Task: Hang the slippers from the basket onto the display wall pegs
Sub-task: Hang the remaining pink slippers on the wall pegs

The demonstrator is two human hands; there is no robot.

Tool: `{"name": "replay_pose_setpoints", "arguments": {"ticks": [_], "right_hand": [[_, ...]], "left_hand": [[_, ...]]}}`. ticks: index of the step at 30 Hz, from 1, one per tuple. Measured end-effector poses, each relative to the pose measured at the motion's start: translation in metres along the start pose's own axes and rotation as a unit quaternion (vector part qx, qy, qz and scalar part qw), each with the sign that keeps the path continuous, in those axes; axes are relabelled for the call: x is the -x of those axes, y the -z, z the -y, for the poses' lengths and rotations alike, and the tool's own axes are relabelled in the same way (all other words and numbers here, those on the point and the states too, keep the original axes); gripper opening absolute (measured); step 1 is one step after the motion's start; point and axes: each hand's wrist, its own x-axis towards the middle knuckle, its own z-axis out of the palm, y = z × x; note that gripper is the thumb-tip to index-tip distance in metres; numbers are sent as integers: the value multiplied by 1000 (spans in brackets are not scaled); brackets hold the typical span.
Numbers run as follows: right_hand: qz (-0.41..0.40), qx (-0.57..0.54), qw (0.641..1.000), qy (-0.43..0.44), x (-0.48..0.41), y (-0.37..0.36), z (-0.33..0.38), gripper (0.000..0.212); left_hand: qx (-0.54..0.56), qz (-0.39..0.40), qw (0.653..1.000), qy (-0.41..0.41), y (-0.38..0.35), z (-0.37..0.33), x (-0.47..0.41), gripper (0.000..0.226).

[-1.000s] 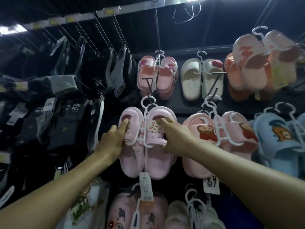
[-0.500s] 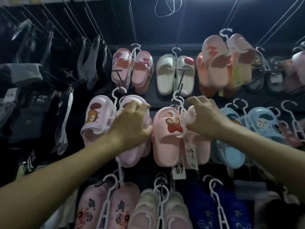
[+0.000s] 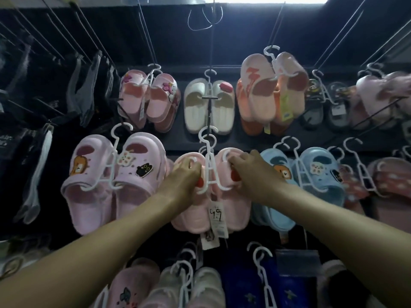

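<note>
A salmon-pink slipper pair (image 3: 233, 210) hangs on a white plastic hanger (image 3: 209, 167) in the middle row of the dark display wall, a price tag (image 3: 215, 216) dangling below it. My left hand (image 3: 184, 176) grips the left slipper's strap. My right hand (image 3: 251, 172) grips the right slipper's strap. The hanger's hook (image 3: 208, 134) sits at a black wall peg (image 3: 209, 107). The basket is out of view.
A pale pink slipper pair (image 3: 93, 196) hangs to the left and a blue pair (image 3: 311, 178) to the right. The row above holds pink (image 3: 151, 103), white (image 3: 209, 107) and orange (image 3: 266, 94) pairs. More pairs hang below. Dark socks (image 3: 89, 90) fill the pegs at left.
My view and both hands have shifted from the pale pink pair to the salmon-pink pair on its right. My left hand left the pale pink slippers and now holds the salmon pair's left slipper.
</note>
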Motion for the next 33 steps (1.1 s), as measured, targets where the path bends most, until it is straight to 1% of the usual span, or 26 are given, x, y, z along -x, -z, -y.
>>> {"name": "replay_pose_setpoints", "arguments": {"ticks": [2,3,6,8,10,12,14,17,19,21,22,23,26,27,29,31,33], "right_hand": [[-34,36,999,21,2,-4,8,41],[-50,51,997,28,3,-7,11,38],[-72,81,993,47,6,-15,20,37],[-89,104,988,77,7,-19,25,33],[-102,117,983,100,7,-23,27,30],[-116,115,982,99,6,-26,27,30],[-120,103,984,84,7,-24,27,32],[-104,54,992,42,7,-20,23,39],[-86,31,996,18,11,-16,21,54],[-73,38,996,26,18,-11,18,73],[-78,52,995,42,23,-9,16,77],[-91,64,992,60,28,-8,12,77],[-147,59,984,78,47,1,-16,63],[-156,53,984,66,53,5,-30,59],[-150,52,987,4,63,10,-61,59],[-111,29,989,-94,71,12,-95,66],[-70,2,982,-176,77,11,-124,73]], "left_hand": [[27,-22,999,1,-2,5,2,51],[38,-31,999,1,-3,7,3,53],[59,-47,997,-5,-3,16,8,53],[75,-55,996,-13,-1,23,11,53],[77,-53,995,-21,-1,28,13,56],[69,-44,996,-28,-1,32,13,57],[65,-34,997,-31,0,33,13,58],[78,-18,997,-18,3,34,11,63],[93,-2,996,-2,6,27,10,64],[113,8,993,20,8,18,11,66],[124,2,992,28,7,14,12,67],[133,-15,990,36,5,10,12,64],[145,-111,982,38,-1,-6,11,53],[132,-144,981,18,-3,-14,7,51],[95,-191,976,-39,-6,-39,-2,47],[60,-204,973,-84,-10,-72,-14,42],[22,-187,975,-119,-18,-104,-28,37]]}}
